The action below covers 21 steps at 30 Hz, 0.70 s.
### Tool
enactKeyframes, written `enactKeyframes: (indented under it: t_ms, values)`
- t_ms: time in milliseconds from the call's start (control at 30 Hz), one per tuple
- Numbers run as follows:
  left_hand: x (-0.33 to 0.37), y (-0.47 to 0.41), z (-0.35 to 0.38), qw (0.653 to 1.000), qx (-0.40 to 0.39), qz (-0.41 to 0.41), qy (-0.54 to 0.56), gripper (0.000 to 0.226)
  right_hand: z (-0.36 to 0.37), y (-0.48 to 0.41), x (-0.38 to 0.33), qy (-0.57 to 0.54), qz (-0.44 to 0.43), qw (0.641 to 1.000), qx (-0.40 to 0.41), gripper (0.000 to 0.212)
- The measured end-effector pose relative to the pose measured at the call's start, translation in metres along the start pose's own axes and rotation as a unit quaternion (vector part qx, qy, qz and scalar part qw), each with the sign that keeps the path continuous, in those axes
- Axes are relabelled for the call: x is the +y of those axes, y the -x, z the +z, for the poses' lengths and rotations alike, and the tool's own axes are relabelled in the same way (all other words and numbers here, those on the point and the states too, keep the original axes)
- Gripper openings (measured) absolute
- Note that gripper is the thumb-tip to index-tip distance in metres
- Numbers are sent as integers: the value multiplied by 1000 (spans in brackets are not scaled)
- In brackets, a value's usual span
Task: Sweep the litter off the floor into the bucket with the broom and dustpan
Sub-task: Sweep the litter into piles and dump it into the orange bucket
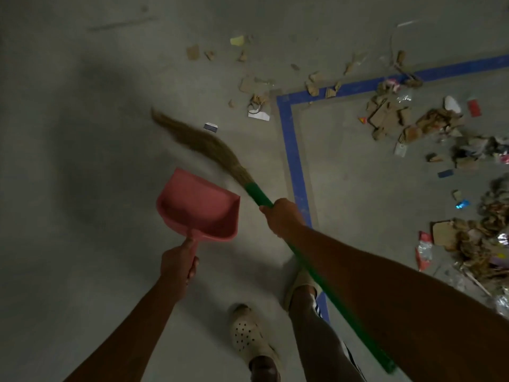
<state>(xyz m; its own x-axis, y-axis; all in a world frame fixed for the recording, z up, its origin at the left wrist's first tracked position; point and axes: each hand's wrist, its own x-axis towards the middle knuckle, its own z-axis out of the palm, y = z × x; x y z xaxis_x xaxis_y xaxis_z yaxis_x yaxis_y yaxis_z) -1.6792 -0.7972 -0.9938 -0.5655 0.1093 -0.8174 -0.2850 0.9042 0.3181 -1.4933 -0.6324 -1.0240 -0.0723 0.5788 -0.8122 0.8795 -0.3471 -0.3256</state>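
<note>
Head view. My right hand [281,216] is clenched round the green shaft of the broom [256,193], just behind the head. The shaft runs back under my forearm. The grass bristles [198,142] trail out forward and left, blurred; I cannot tell whether they touch the floor [82,133].

My left hand [179,260] grasps the handle of the pink dustpan [198,205], thumb laid along its top. The pan looks empty, its mouth facing forward.

The litter [391,117] lies well apart to the right, mostly inside the blue tape [292,150], with looser scraps [256,86] ahead. The bucket is not in view.

Assessment:
- Broom: light, with a stiff shaft and soft bristles that will bend under pressure. A grip low on the shaft gives control.
- Dustpan: thin plastic, light and rigid. The handle is the only sound hold.
- Litter: card and wrappers, light and likely to skid or scatter under hard strokes.
</note>
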Motion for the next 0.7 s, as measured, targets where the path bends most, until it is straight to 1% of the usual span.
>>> enactKeyframes:
  t_ms: [67,167,233,300,333,367,433,500,567,600,633,667,700]
  values:
    - [13,1,12,1000,0,-3,2,68,-17,-21,12,-62,67,996,24,42]
    - [34,4,31,1000,-10,8,-2,67,-55,-43,45,-152,150,973,91,47]
    - [51,8,46,1000,-21,15,-8,65,-83,-54,72,-227,207,941,141,52]
    - [70,13,61,999,-31,21,-16,64,-111,-59,98,-318,264,891,189,56]
    - [80,15,69,999,-35,26,-21,64,-123,-60,109,-345,278,871,213,58]
    - [90,17,78,998,-39,32,-29,66,-135,-60,118,-355,277,860,238,57]
    - [109,21,96,997,-40,45,-50,69,-153,-55,129,-349,252,858,280,54]
    - [127,28,114,995,-36,55,-78,72,-160,-46,131,-349,206,867,291,49]
    - [142,36,130,991,-38,67,-108,74,-158,-38,129,-338,157,884,281,55]
    - [149,40,138,989,-41,75,-119,74,-157,-35,129,-323,140,897,267,63]
    - [154,44,146,987,-43,83,-131,74,-154,-34,129,-310,122,910,246,67]
    - [159,46,154,985,-44,89,-143,74,-154,-32,128,-292,109,926,214,62]
    - [163,48,161,982,-45,93,-156,75,-156,-29,126,-273,96,940,183,51]
